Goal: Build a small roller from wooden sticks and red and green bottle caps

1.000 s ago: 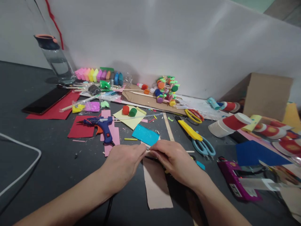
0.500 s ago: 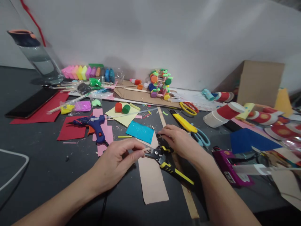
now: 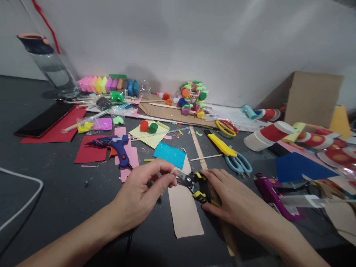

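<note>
Now the left hand (image 3: 143, 193) pinched a stick (image 3: 174, 171) between its fingertips, nine o'clock from the pliers (image 3: 191, 179); the right hand (image 3: 236, 198) clamped their open handles, blue card (image 3: 169, 155) at eleven.

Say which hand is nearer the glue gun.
Left. The left hand is just right of the glue gun and nearer you; the right hand is well farther right, at the pliers.
</note>
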Tool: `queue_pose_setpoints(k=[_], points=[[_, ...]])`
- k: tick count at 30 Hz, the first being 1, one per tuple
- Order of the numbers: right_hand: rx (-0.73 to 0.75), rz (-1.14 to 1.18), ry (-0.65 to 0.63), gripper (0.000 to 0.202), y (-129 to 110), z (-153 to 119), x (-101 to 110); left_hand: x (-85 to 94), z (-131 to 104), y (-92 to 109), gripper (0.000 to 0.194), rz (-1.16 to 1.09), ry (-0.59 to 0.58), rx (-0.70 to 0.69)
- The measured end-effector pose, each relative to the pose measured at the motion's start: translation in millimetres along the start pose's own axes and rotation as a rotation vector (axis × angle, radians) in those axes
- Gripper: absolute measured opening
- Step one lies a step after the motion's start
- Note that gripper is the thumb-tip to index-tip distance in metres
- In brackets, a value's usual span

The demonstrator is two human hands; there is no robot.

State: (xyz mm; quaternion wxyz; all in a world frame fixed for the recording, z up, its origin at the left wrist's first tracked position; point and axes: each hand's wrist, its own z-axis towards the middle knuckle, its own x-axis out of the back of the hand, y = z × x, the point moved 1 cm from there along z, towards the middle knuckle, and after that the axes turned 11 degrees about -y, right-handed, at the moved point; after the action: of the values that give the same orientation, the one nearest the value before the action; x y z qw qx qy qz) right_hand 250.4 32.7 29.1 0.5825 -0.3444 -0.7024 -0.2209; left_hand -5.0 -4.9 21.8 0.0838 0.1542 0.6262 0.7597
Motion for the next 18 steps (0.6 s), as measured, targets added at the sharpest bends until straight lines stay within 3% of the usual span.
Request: queue_pose_setpoints(k=[7,14,18], points=[[0.081,0.023,0.113,0.056,4.9,-2.4,-11.6,-0.9,-6.9,1.4,0.018,0.096,0.02,-0.095],[0.048,0.226,0.359,0.04,-6.4,14.5,15.3,0.2,-3.0,1.0,0.012,0.166,0.18,-0.198],[0.169,0.265,0.338,0.046,-26.0,33.5,20.1,4.7,1.4,1.3,0.016,0.255,0.257,-0.181]])
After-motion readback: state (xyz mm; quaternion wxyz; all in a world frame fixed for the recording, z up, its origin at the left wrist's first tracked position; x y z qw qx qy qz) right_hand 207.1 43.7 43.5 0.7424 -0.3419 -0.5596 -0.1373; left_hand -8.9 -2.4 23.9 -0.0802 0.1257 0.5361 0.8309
